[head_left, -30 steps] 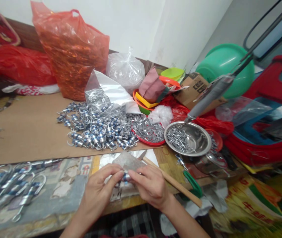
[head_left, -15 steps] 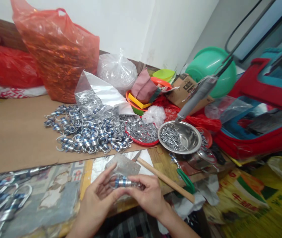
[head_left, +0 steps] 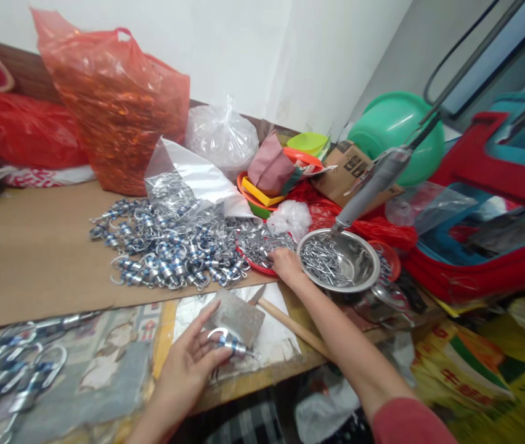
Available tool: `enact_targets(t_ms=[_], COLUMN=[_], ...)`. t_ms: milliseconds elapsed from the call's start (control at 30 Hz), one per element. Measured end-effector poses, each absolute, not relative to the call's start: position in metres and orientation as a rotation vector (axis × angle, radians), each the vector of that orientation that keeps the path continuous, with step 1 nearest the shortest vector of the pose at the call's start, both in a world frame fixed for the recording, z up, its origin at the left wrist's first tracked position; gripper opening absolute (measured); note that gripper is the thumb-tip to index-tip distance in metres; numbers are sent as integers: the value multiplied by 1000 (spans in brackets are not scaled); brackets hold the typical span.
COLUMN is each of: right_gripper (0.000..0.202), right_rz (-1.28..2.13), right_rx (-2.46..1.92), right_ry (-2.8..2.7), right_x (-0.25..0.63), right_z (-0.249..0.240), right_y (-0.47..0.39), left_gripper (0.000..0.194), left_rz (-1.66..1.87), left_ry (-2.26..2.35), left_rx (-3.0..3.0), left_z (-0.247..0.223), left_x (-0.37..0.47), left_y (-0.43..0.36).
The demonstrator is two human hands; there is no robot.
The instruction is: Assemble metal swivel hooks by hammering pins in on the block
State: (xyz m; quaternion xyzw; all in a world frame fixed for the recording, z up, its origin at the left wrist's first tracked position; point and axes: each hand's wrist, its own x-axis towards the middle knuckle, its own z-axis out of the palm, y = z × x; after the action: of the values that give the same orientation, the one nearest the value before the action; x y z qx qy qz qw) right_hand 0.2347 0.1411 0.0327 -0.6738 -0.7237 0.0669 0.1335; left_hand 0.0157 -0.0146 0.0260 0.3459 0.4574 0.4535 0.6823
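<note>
- Your left hand (head_left: 194, 356) is pinching one blue-banded hook fitting (head_left: 238, 348); its long axis is running left to right, eye pointing right
- Your right hand (head_left: 286, 265) is sitting nearer the small metal pieces (head_left: 259, 240), at one red tray (head_left: 259, 269) beyond and right of the fitting; whether its fingers are pinching any, I cannot tell
- Counting: one steel bowl (head_left: 359, 262); piled fittings (head_left: 170, 262) are overlapping, uncountable

Right hand (head_left: 286, 264) has let go of the silver-and-blue metal hook piece (head_left: 231, 345) and moved up and away, fingers now at the small grey metal parts (head_left: 260, 242) on the round red plastic plate (head_left: 262, 269). Left hand (head_left: 189, 364) now grips the piece alone; ring end now uncovered. Right forearm now crosses the bench, hiding the far end of the light-brown wooden handle (head_left: 294, 328). Red cloth sleeve (head_left: 408, 424) now in view.
</note>
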Motion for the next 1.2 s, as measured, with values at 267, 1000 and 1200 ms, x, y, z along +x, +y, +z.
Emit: enact_targets(t_ms=[267,1000,1200], right_gripper=[27,24,35], right_rz=[341,227,192], right_rx=[-1852,-907,-1025], right_ry=[-1967,-2357,-2464], right_x=[240,174,175], right_z=[38,39,38], right_y=[128,2,-10], left_gripper=[83,83,82], left_rz=[996,1006,1019], left_ry=[1013,888,886], left_rx=[714,820,808], left_z=[23,12,11], left_x=[14,9,11], left_y=[-10,-6,-5])
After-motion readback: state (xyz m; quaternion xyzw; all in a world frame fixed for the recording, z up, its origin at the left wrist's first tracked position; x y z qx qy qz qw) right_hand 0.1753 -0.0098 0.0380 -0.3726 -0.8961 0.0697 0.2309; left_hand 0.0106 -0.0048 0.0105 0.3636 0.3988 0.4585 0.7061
